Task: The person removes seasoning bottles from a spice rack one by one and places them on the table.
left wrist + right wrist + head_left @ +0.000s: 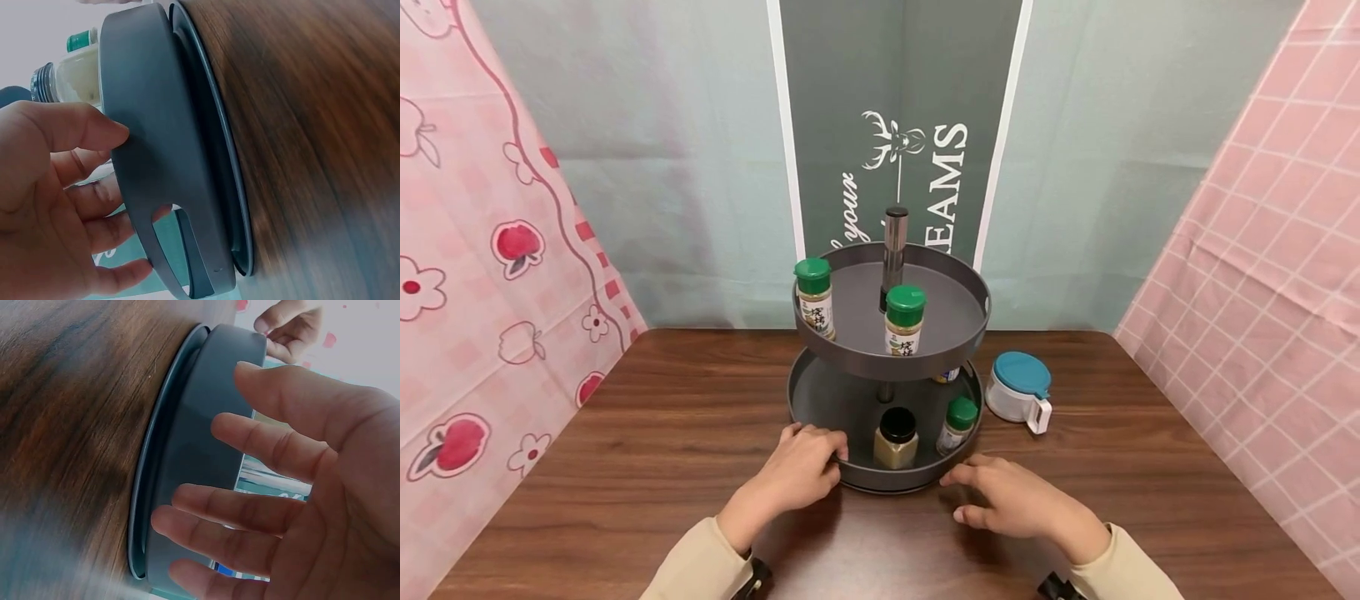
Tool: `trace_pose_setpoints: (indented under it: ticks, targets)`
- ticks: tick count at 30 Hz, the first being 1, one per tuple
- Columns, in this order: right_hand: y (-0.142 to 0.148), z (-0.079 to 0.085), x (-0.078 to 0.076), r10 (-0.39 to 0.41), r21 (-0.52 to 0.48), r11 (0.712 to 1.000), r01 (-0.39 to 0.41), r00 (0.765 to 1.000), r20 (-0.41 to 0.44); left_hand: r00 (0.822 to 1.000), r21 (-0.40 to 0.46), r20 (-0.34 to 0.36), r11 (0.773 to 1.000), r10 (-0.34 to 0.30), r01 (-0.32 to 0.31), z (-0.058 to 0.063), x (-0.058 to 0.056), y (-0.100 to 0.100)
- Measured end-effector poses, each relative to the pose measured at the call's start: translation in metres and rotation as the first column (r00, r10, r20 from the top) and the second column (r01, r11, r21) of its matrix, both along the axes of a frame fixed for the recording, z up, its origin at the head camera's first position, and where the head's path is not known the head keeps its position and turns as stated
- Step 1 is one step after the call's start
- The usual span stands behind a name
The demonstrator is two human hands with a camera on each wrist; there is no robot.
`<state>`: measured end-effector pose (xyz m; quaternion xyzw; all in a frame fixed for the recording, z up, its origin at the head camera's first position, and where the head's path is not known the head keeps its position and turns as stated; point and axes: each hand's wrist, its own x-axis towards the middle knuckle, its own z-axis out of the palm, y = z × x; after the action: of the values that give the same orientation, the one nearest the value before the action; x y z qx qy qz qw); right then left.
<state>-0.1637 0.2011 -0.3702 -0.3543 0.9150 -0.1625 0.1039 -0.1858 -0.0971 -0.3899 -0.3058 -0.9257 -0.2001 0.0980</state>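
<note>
A dark grey two-tier lazy Susan [880, 363] stands on the wooden table with a steel post [894, 250] up its middle. My left hand [801, 467] grips the lower tray's rim at the front left; in the left wrist view its thumb [109, 130] lies against the outer wall and the fingers reach behind the rim. My right hand [1015, 500], fingers extended, is at the front right of that tray's wall. Two green-capped seasoning bottles [815, 300] stand on the upper tray. Below are a black-lidded jar [896, 439] and a green-capped bottle [957, 427].
A clear jar with a blue lid [1022, 372] and white handle stands on the table right of the rack. Another container [947, 376] is mostly hidden under the upper tray. Behind hangs a green curtain [700, 167], with pink cloths at both sides.
</note>
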Motion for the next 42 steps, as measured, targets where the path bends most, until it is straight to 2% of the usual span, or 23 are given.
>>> trace_pose_setpoints:
  ticks: [10, 22, 30, 33, 36, 39, 42]
  targets:
    - [-0.010, 0.000, 0.003, 0.051, -0.010, 0.999, -0.051, 0.998, -0.041, 0.999, 0.034, -0.003, 0.999, -0.035, 0.035, -0.001, -0.006, -0.011]
    - [-0.017, 0.000, 0.004, 0.077, -0.037, 0.996, -0.076, 0.997, 0.014, 0.997, 0.052, -0.006, 0.996, -0.072, 0.072, -0.003, -0.015, -0.018]
    - [-0.018, 0.008, 0.007, 0.072, -0.033, 0.997, -0.071, 0.997, 0.005, 0.999, 0.054, -0.017, 0.997, -0.048, 0.048, -0.006, -0.012, -0.021]
    - [-0.016, 0.017, 0.008, 0.061, -0.030, 0.998, -0.062, 0.998, -0.022, 1.000, 0.072, -0.015, 0.997, 0.012, -0.011, -0.005, -0.009, -0.019]
    - [-0.012, 0.026, 0.007, 0.048, -0.038, 0.998, -0.050, 0.997, -0.067, 0.992, 0.115, 0.015, 0.985, 0.126, -0.127, -0.002, -0.005, -0.017]
    - [-0.009, 0.034, 0.005, 0.029, -0.081, 0.996, -0.039, 0.992, -0.124, 0.965, 0.165, 0.059, 0.951, 0.254, -0.260, 0.002, -0.002, -0.014]
    - [-0.007, 0.036, 0.002, -0.001, -0.168, 0.985, -0.031, 0.982, -0.191, 0.931, 0.203, 0.104, 0.909, 0.349, -0.363, 0.005, -0.003, -0.012]
